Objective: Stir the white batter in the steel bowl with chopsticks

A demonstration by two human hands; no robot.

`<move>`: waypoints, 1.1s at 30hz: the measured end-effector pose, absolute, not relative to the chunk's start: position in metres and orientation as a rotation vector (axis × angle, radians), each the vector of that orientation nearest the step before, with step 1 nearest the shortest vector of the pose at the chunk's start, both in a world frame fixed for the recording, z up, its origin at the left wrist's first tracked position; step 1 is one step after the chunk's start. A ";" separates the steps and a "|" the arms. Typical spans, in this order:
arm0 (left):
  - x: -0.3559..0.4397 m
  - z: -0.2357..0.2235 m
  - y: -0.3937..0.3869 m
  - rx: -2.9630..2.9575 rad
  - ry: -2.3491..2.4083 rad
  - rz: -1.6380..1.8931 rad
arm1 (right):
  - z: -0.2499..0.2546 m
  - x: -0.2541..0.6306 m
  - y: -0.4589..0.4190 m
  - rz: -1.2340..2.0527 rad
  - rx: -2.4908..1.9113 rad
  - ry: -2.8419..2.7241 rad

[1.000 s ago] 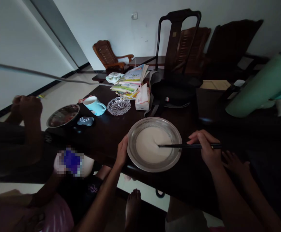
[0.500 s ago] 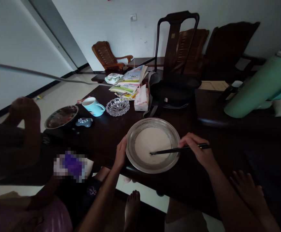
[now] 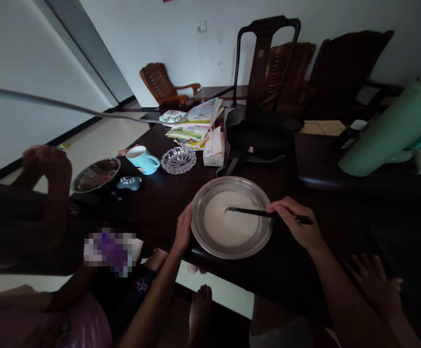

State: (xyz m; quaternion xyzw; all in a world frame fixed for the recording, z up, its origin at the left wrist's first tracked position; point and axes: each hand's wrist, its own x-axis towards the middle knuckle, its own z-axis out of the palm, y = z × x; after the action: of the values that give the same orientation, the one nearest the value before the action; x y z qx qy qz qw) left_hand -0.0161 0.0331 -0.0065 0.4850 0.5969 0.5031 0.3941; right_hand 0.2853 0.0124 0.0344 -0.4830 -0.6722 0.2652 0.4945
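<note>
A metal bowl (image 3: 202,241) stands near the table's front edge, holding a pale, creamy batter (image 3: 230,229). My left hand (image 3: 184,228) grips the bowl's left side, its thumb and some fingers partly hidden by the wall. Black chopsticks (image 3: 250,211) are pinched in my right hand (image 3: 296,221) at the bowl's right rim. They slant leftward across the bowl, lying close together, with their tips in the batter just above its middle.
Behind the bowl are a glass dish (image 3: 179,160), a blue mug (image 3: 143,160), a tissue pack (image 3: 214,147), books (image 3: 199,118) and a black bag (image 3: 261,137). A second metal bowl (image 3: 96,176) and a game controller (image 3: 129,183) sit left. Other people's hands (image 3: 373,280) flank me; a green bottle (image 3: 387,130) leans right.
The chopstick tips have moved up through the batter, toward the bowl's far side. My right hand has turned slightly with them. My left hand keeps its place on the bowl.
</note>
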 end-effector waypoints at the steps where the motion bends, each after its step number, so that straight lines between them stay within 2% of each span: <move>1: -0.016 -0.007 0.033 1.225 1.504 1.280 | 0.034 0.286 0.013 0.623 -1.188 -1.568; 4: -0.016 -0.007 0.033 1.220 1.479 1.280 | 0.032 0.289 0.013 0.643 -1.204 -1.405; 8: -0.016 -0.005 0.033 1.216 1.496 1.263 | 0.034 0.289 0.013 0.758 -1.155 -1.591; 13: -0.016 -0.005 0.032 1.216 1.489 1.267 | 0.030 0.289 0.014 0.644 -1.203 -1.392; 15: -0.017 -0.007 0.033 1.227 1.480 1.264 | 0.029 0.290 0.013 0.718 -1.168 -1.333; 18: -0.018 -0.009 0.035 1.233 1.491 1.269 | 0.031 0.289 0.013 0.837 -1.106 -1.546; 21: -0.018 -0.009 0.035 1.235 1.493 1.264 | 0.032 0.289 0.013 0.760 -1.131 -1.647; 24: -0.018 -0.009 0.035 1.232 1.498 1.249 | 0.030 0.292 0.014 0.676 -1.167 -1.440; 29: -0.019 -0.010 0.035 1.216 1.484 1.250 | 0.029 0.292 0.014 0.804 -1.089 -1.544; 33: -0.019 -0.009 0.034 1.222 1.477 1.255 | 0.030 0.290 0.013 0.751 -1.114 -1.464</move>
State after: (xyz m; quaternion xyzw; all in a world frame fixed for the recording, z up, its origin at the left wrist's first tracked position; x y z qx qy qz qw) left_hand -0.0191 0.0344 -0.0090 0.4859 0.5874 0.4988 0.4125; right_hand 0.2896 0.0134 0.0297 -0.4697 -0.6174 0.3167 0.5458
